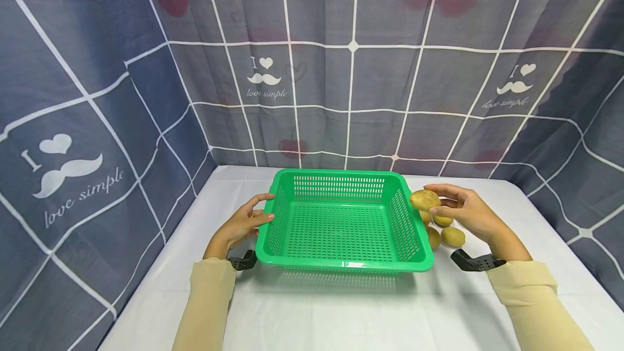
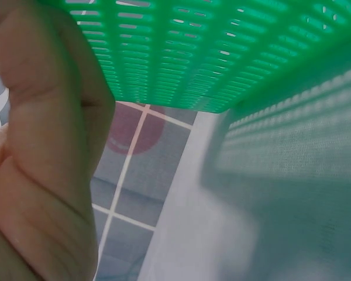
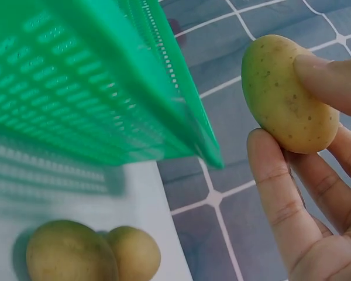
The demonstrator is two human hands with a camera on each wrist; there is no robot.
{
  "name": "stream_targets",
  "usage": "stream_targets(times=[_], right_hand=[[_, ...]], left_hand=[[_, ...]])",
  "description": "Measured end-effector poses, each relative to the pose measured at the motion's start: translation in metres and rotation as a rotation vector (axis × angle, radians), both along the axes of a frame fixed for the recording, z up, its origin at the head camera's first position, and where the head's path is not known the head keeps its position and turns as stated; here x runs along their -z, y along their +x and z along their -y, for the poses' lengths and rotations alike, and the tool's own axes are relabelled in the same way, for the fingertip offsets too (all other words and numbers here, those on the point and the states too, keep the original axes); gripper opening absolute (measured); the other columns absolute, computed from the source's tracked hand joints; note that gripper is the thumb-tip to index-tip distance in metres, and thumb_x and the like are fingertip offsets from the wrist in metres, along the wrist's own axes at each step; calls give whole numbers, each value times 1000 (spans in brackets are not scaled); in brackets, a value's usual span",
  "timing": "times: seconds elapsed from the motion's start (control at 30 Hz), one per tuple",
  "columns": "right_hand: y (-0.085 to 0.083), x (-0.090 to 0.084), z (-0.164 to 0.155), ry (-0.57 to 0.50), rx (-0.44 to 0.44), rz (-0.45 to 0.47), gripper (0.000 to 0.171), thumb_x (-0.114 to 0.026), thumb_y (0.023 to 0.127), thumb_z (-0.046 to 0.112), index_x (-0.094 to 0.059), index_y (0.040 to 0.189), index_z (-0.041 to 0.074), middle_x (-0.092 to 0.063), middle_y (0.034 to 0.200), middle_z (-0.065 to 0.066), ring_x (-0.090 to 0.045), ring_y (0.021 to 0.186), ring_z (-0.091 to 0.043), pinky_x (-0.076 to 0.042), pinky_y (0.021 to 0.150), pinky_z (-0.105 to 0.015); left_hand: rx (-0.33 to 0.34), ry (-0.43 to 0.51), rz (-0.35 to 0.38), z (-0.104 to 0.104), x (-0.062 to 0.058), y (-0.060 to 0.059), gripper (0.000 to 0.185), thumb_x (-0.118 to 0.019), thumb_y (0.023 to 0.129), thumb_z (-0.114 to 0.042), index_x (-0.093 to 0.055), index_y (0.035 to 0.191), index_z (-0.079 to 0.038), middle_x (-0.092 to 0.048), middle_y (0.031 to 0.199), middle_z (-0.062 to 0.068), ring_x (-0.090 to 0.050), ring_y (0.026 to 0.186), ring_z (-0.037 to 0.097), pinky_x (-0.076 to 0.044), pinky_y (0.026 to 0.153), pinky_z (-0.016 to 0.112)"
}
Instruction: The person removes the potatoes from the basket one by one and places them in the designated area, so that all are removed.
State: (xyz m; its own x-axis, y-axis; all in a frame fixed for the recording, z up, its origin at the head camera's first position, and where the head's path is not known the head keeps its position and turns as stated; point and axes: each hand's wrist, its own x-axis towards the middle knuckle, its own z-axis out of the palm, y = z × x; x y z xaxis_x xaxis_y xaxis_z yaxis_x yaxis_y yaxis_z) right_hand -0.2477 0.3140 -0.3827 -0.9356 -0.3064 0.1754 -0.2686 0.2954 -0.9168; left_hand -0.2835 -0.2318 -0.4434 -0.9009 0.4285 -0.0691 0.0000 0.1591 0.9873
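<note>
A green plastic basket with slotted walls and a grid bottom is in the middle of the head view, nothing lying in it. My left hand grips its left rim, thumb and a finger over the edge; in the left wrist view the hand is close beside the slotted wall. Just outside the right rim, my right hand pinches a yellow-brown potato between thumb and fingers. The right wrist view shows this potato raised above the table, speckled and greenish at one end.
Several more potatoes lie on the white tablecloth right of the basket, partly hidden by its wall and my right hand. A dark checked curtain hangs behind and on both sides. The basket's shadow falls on the cloth at its front.
</note>
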Motion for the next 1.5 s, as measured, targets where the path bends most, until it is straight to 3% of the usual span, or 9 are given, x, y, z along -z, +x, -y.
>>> stream_targets(times=[0.27, 0.7, 0.83, 1.5], right_hand=[[4, 5, -13, 7, 20, 37, 46, -76, 99, -1, -72, 139, 22, -74, 119, 17, -72, 104, -9, -60, 84, -25], [10, 14, -31, 15, 19, 26, 49, -70, 101, -5, -68, 145, 16, -70, 125, 22, -69, 106, -5, -57, 88, -19], [11, 19, -38, 14, 16, 12, 51, -70, 101, -6, -69, 144, 21, -69, 127, 24, -68, 108, -2, -55, 90, -17], [15, 47, -68, -171, 2, 40, 54, -64, 99, -17, -73, 136, 21, -72, 126, 18, -69, 109, 0, -53, 92, -13]], left_hand=[[-3, 0, 2, 0, 0, 0, 67, -65, 109, -12, -32, 168, -8, -60, 96, 4, -54, 75, 9, -47, 66, 25], [-6, -8, 0, 0, 0, 0, 67, -65, 109, -13, -32, 167, -9, -59, 99, 5, -51, 74, 9, -46, 65, 25], [-6, -3, 2, 0, 0, 0, 67, -65, 109, -12, -32, 167, -8, -59, 98, 5, -51, 73, 9, -46, 65, 25], [-3, 12, 6, 0, 1, 0, 68, -65, 109, -12, -31, 168, -9, -58, 100, 6, -51, 72, 8, -47, 63, 24]])
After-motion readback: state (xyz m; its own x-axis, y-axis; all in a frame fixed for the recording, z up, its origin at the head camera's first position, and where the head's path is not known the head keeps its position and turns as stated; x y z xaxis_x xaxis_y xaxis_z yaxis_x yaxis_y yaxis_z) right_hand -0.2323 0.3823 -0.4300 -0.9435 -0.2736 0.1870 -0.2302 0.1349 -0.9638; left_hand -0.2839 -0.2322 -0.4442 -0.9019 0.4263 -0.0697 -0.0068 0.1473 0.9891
